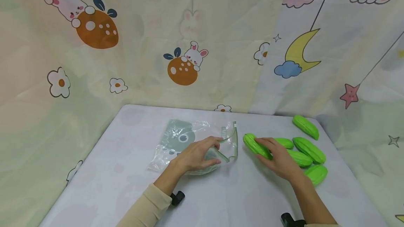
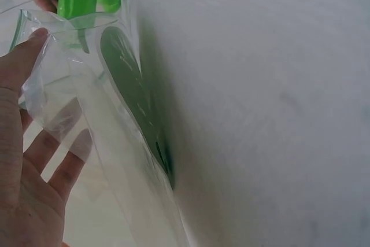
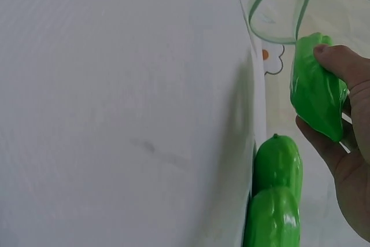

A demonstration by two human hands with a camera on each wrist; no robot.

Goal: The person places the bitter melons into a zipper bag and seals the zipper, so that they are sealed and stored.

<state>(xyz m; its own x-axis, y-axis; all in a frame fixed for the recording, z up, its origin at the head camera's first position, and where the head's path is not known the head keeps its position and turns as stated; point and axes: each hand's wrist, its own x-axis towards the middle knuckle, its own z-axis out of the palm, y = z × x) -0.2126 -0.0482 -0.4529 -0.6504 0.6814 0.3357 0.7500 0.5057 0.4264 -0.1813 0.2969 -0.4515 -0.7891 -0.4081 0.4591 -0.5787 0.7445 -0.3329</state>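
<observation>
A clear zip bag (image 1: 199, 129) with a green cartoon print lies on the table, its green-edged mouth facing right and standing gaped. My left hand (image 1: 199, 155) holds the bag at that mouth; in the left wrist view several fingers show through the plastic. Just right of the mouth, my right hand (image 1: 279, 158) grips a ridged, bright green toy vegetable (image 3: 315, 85), shaped like a stubby cucumber, between thumb and fingers. Its front end points toward the bag. Behind and beside the right hand lie several more green toy vegetables (image 1: 309, 150), partly hidden by that hand and forearm.
The table (image 1: 126, 129) has a pale cloth on it. At its far right corner lies one toy vegetable (image 1: 305, 126) apart from the others. A printed cloth backdrop (image 1: 221, 80) rises right behind the table.
</observation>
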